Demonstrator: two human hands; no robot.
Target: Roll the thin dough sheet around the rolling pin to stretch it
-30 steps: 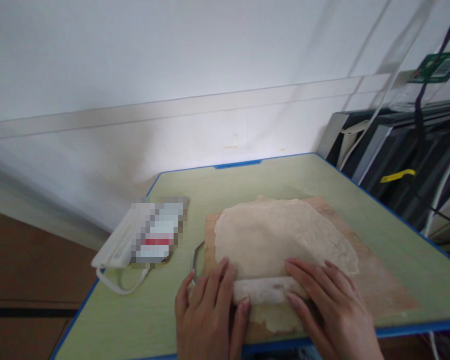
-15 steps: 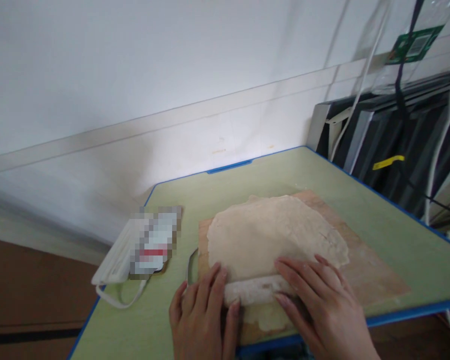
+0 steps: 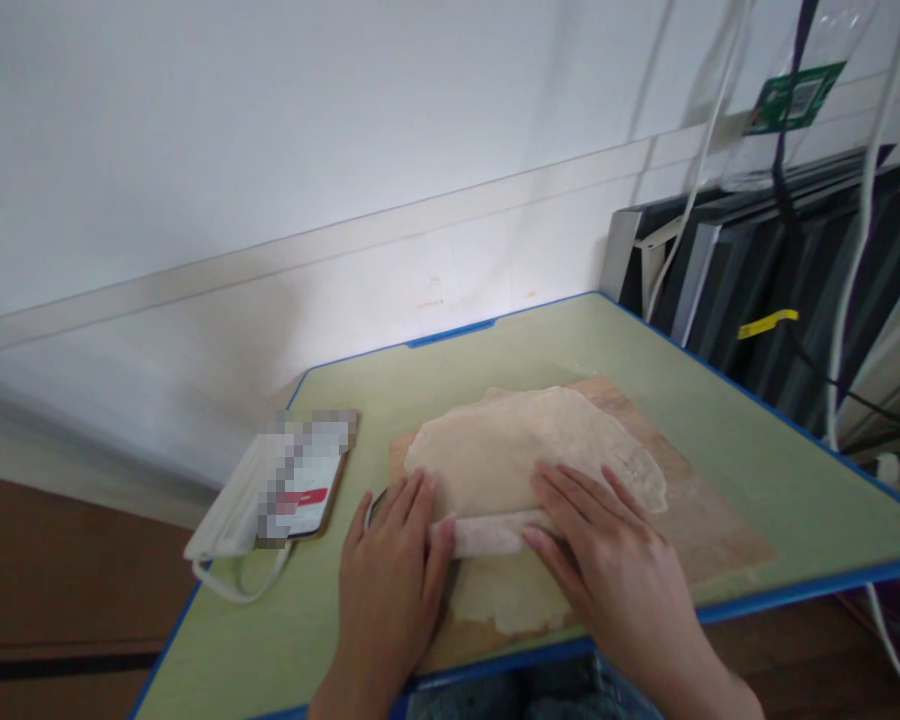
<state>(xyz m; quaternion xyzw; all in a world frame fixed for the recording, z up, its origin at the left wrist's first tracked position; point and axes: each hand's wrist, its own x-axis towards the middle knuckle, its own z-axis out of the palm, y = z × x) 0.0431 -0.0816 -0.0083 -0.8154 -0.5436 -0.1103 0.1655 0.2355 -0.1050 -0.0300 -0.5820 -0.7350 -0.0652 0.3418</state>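
A flour-dusted rolling pin [image 3: 489, 535] lies across a wide, thin sheet of dough [image 3: 506, 445]. My left hand [image 3: 396, 565] grips the pin's left end, fingers over the top and thumb along the near side. On the right end, my right hand [image 3: 616, 548] is closed in the same way; both ends are hidden under the hands. The dough spreads over a wooden board [image 3: 720, 530], most of it beyond the pin, with an uneven strip on my side of it.
The board rests on a green table [image 3: 750, 440] with blue edging, against a white wall. At left lie a phone [image 3: 322, 480] and a white face mask [image 3: 229, 505]. Dark panels [image 3: 772, 260] and hanging cables [image 3: 855, 260] stand beyond the right edge.
Both hands have pushed the rolling pin forward, away from me, over the dough. More dough shows on the near side of the pin. The view has shifted slightly.
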